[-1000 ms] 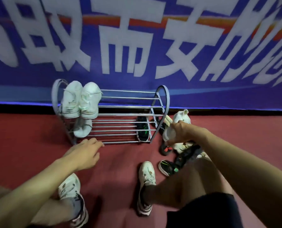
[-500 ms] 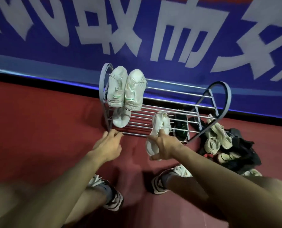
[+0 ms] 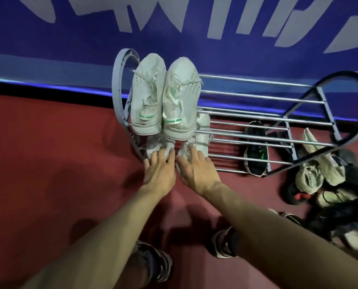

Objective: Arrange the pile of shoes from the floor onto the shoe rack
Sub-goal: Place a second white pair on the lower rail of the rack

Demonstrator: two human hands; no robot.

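Note:
A grey metal shoe rack [image 3: 263,97] with two tiers of bars stands against the blue wall. A pair of white shoes with green stripes [image 3: 165,99] sits on the left of its upper tier. Under them, two white shoes lie on the lower tier. My left hand [image 3: 159,171] rests with spread fingers on the heel of the left white shoe [image 3: 158,146]. My right hand [image 3: 196,170] grips the heel of the right white shoe [image 3: 203,128]. A black shoe with green marks [image 3: 256,151] lies on the right of the lower tier.
A pile of beige, black and white shoes [image 3: 324,184] lies on the red floor [image 3: 59,163] just right of the rack. My own two feet in sneakers [image 3: 155,263] are planted near the bottom of the view. The blue banner wall [image 3: 215,44] stands right behind the rack.
My right hand carried a white shoe from the pile on the right to the lower tier's left side, beside the other white shoe. My left hand moved onto that other shoe. The view has closed in.

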